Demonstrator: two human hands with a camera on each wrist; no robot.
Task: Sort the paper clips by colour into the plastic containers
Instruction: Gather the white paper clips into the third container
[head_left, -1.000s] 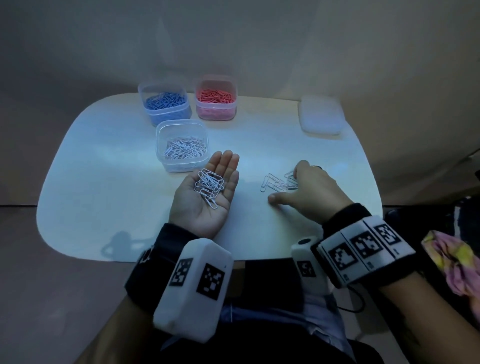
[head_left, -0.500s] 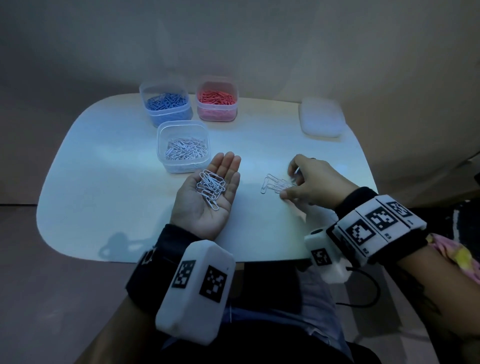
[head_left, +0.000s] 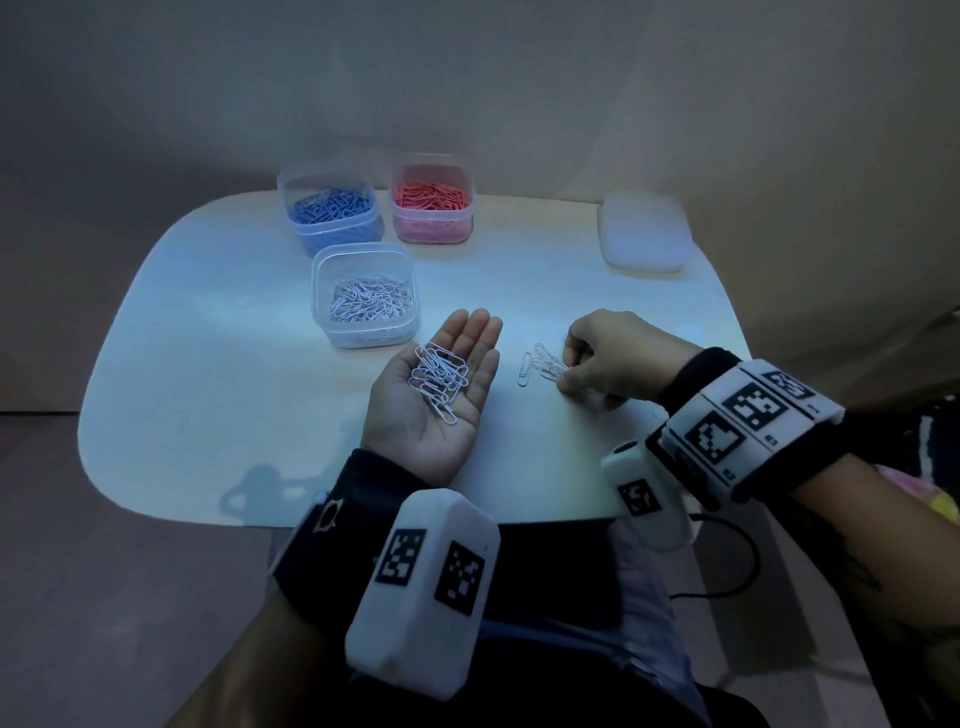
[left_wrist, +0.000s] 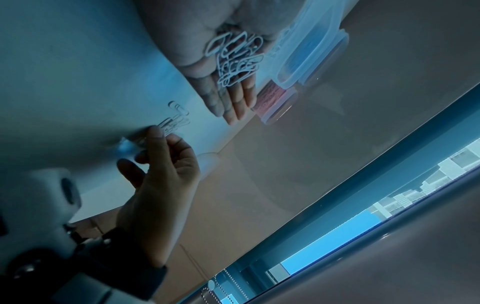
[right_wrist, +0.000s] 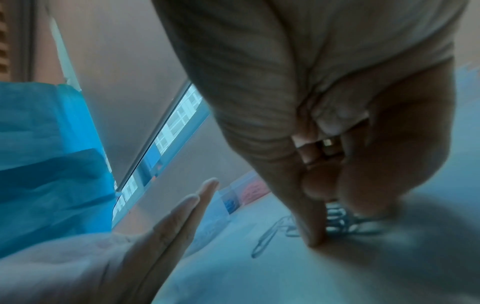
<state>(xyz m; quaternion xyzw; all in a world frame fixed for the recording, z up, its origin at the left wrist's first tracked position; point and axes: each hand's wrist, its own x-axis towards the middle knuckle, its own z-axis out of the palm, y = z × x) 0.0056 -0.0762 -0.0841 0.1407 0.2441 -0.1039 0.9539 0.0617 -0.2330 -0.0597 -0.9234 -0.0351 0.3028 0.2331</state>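
Observation:
My left hand (head_left: 470, 340) lies palm up on the white table (head_left: 208, 364), fingers straight, carrying a pile of white paper clips (head_left: 439, 376) (left_wrist: 236, 61). To its right, a few loose white clips (head_left: 540, 361) (left_wrist: 176, 121) lie on the table. My right hand (head_left: 563, 376) (right_wrist: 324, 226) is curled over them, thumb and fingertips pinching some against the surface. One clip (head_left: 524, 369) lies apart on the left. Just beyond the left fingertips stands a clear container (head_left: 358, 252) of white clips. The blue-clip container (head_left: 291, 179) and the red-clip container (head_left: 470, 208) stand behind it.
A white lid (head_left: 644, 231) lies at the table's far right corner. The table's near edge runs just behind both wrists. A cable hangs below the right wrist camera (head_left: 649, 499). The table is surrounded by brown floor.
My right hand turned from lying flat over the loose clips to pinching them with thumb and fingertips, and drew them slightly left. The left hand stayed still with its pile.

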